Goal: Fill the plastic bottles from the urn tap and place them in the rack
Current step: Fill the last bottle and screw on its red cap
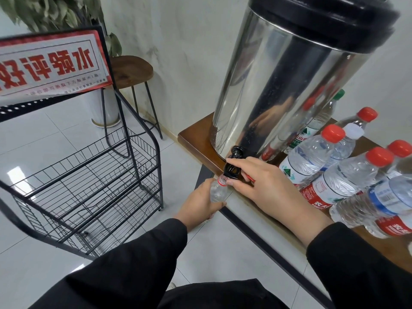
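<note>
A left hand [198, 202] grips an open bottle [218, 190] under the urn tap [231, 167], right hand [259, 182] pinching its lever; the rack [93, 186] at left holds none (capped bottles [347, 175] wait right).

- The left hand [198, 202] covers the lower body of the open bottle [218, 190], so its water level cannot be seen.
- The right hand [258, 184] hides part of the black tap [233, 162].
- The urn [289, 85] lid is cut off by the top edge.
- The nearest bottles [392, 204] at the right edge are blurred and cut off.
- The rack [89, 175] runs past the left edge.
</note>
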A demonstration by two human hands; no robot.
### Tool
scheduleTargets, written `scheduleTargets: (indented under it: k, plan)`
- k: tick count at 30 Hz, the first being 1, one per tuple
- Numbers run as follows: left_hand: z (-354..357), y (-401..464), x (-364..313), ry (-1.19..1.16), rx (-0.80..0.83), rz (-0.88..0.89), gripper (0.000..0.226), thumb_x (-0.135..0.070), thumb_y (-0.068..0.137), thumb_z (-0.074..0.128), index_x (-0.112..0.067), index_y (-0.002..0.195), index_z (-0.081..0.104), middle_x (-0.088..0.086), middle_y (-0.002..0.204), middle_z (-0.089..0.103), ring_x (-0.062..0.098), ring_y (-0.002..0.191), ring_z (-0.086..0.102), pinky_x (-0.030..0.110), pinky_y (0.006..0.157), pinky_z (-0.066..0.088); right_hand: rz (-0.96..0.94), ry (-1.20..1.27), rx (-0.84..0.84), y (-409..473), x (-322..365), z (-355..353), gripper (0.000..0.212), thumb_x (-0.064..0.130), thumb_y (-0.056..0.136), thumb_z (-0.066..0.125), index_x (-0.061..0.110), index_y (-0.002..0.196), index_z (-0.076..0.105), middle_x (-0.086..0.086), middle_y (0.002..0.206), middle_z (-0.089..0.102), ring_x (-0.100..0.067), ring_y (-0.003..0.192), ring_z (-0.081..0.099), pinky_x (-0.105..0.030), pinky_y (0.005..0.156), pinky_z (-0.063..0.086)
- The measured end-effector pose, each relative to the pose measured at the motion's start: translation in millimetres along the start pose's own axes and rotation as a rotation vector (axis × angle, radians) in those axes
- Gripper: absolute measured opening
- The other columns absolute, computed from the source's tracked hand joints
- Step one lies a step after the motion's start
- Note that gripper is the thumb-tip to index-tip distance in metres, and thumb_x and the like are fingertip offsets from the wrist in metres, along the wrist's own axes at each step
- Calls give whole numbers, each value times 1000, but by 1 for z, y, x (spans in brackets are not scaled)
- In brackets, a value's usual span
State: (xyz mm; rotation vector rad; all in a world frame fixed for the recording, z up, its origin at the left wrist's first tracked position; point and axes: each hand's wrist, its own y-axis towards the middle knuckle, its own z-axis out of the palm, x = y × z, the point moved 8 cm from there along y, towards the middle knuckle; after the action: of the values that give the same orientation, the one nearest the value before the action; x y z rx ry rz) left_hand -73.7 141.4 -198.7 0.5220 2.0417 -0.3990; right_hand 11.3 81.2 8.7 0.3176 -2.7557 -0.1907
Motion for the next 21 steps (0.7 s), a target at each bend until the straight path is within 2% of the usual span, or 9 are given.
scheduleTargets:
  k: [2, 9, 12, 14, 18, 21]
  plan:
    - [0, 0, 0, -1, -3, -2, 69, -40, 86, 78, -25, 142, 41, -8, 124, 59, 9, 108, 57, 10, 78, 37, -2, -7, -1, 0, 2, 0, 49, 35, 93, 69, 23, 140, 58, 37, 87, 35, 8, 89, 41, 1, 70, 36]
    - [0, -1, 1, 2, 0, -1, 68, -42, 86, 77, -26, 141, 41, -7, 124, 59, 11, 108, 58, 10, 76, 38, 34, -7, 7, 0, -1, 4, 50, 34, 93, 69, 23, 140, 57, 35, 85, 34, 9, 85, 42, 3, 68, 33]
    - [0, -1, 0, 0, 1, 0, 68, -42, 87, 77, -25, 142, 41, -7, 127, 59, 10, 111, 57, 9, 79, 37, 44, -28, 9, 1, -2, 5, 50, 36, 93, 68, 26, 141, 56, 28, 94, 39, 7, 91, 40, 0, 70, 31]
    - [0, -1, 0, -1, 3, -1, 69, -42, 87, 76, -25, 144, 40, -7, 129, 58, 10, 113, 56, 13, 83, 38, 45, -36, 13, 0, -2, 6, 51, 38, 93, 68, 27, 141, 55, 23, 101, 44, 7, 91, 40, -2, 74, 31]
    - [1, -1, 2, -2, 2, -4, 72, -45, 86, 76, -26, 144, 39, -7, 130, 59, 12, 114, 57, 19, 88, 42, 44, -33, 11, 0, -3, 8, 50, 36, 93, 69, 25, 140, 56, 9, 117, 63, 5, 96, 44, -13, 82, 42]
    - [2, -1, 2, 0, -6, -3, 72, -44, 86, 77, -26, 144, 40, -7, 130, 59, 11, 115, 57, 20, 90, 44, 49, -27, 6, -1, -4, 9, 50, 33, 92, 71, 23, 139, 58, 4, 115, 65, -3, 97, 53, -17, 82, 43]
